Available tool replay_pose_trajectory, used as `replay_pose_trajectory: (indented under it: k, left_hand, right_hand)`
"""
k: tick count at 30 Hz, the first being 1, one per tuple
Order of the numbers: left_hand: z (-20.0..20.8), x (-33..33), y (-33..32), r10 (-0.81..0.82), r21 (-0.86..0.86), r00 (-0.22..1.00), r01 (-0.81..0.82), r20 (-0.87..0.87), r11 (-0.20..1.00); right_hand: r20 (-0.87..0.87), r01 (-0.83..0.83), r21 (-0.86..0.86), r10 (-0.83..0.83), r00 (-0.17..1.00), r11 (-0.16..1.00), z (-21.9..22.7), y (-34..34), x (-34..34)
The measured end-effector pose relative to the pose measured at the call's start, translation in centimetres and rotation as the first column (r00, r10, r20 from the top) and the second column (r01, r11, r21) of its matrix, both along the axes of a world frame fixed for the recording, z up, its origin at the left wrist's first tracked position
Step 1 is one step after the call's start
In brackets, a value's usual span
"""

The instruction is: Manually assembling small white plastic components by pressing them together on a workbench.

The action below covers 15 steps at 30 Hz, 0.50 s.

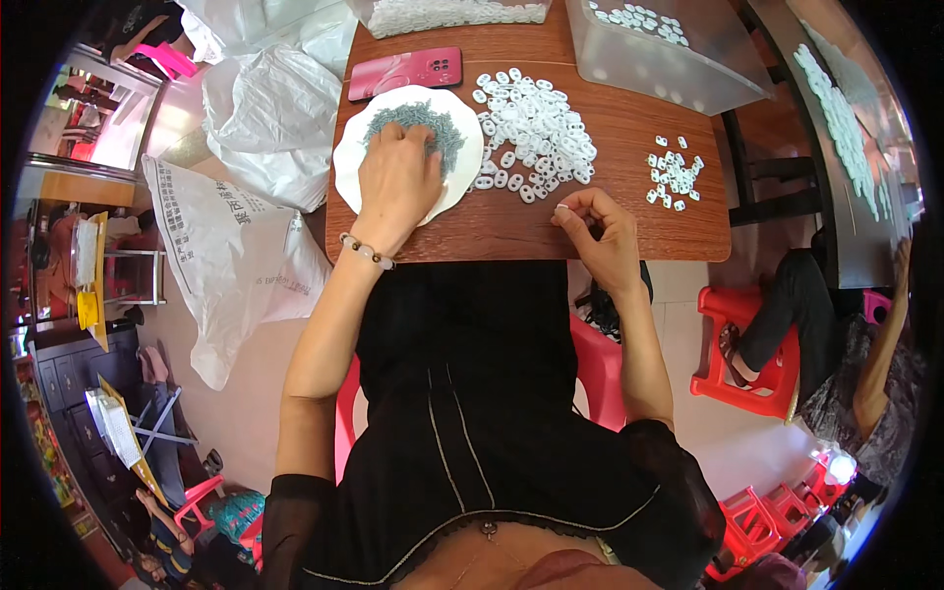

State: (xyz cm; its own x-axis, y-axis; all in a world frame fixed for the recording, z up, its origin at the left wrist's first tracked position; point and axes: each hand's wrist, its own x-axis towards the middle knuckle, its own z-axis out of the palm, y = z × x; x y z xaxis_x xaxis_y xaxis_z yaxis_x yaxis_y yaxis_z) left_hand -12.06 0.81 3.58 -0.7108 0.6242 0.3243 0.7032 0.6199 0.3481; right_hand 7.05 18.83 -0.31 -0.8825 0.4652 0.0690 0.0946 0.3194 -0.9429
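My left hand (401,172) reaches into a white scalloped plate (356,187) of small grey screw-like pieces (447,138). Its fingers are bent down into the pile, and whatever is between their tips is hidden. Over the table's front edge, my right hand (605,231) pinches a small white plastic piece (562,208) between thumb and forefinger. Just beyond it lies a heap of white oval plastic pieces with two holes each (536,133). Farther right, a smaller scattered group of similar white pieces (675,175) rests on the wood, with small marks in their holes.
A pink-red phone (405,74) lies behind the plate. Translucent bins (659,69) holding white pieces stand at the back of the brown table (472,241). White sacks (231,265) slump on the left. On the right, a person sits near a red stool (723,334).
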Motion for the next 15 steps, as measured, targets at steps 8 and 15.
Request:
replay_pose_trajectory:
  k: [8,15]
  left_hand:
    - [-2.1,-1.7,-0.7,-0.018,-0.009,1.000,0.018,-0.002,1.000]
    - [-1.8,-2.1,-1.3,-0.022,0.134,0.988,0.001,0.156,0.991]
  right_hand:
    - [0.008,-0.015,0.034,0.015,1.000,0.999,-0.1,-0.4,-0.3]
    - [-0.093,0.014,-0.033,-0.017,0.996,0.999,-0.5,-0.9,-1.0]
